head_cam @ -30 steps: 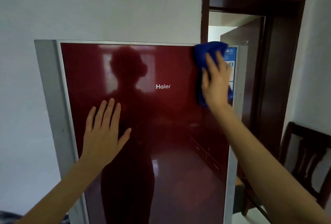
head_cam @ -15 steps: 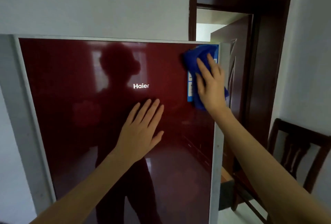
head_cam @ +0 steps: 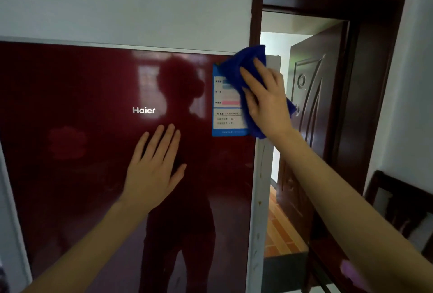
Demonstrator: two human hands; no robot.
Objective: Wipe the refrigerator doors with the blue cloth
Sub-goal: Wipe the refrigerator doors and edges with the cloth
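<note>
– While the left hand (head_cam: 154, 170) lies flat with fingers spread on the red refrigerator door (head_cam: 70, 128), what's happening further right?
– The right hand (head_cam: 264, 100), fingers straight, presses the blue cloth (head_cam: 244, 65) against the door's top right corner, half covering a blue label (head_cam: 226, 119). A wooden door (head_cam: 311, 105) stands open beyond.

Reaches up from the lower left with the bare left arm, forearm slanting toward the middle. Lays the left hand (head_cam: 153, 170) flat against the refrigerator door (head_cam: 70, 128), fingers straight, slightly fanned and pointing up, thumb spread to the right. Extends the bare right arm from the lower right corner, higher and farther right than the left. Presses the right hand (head_cam: 264, 103) palm-first on the blue cloth (head_cam: 236, 67) near the door's upper right corner, fingers straight, angled up and left.
</note>
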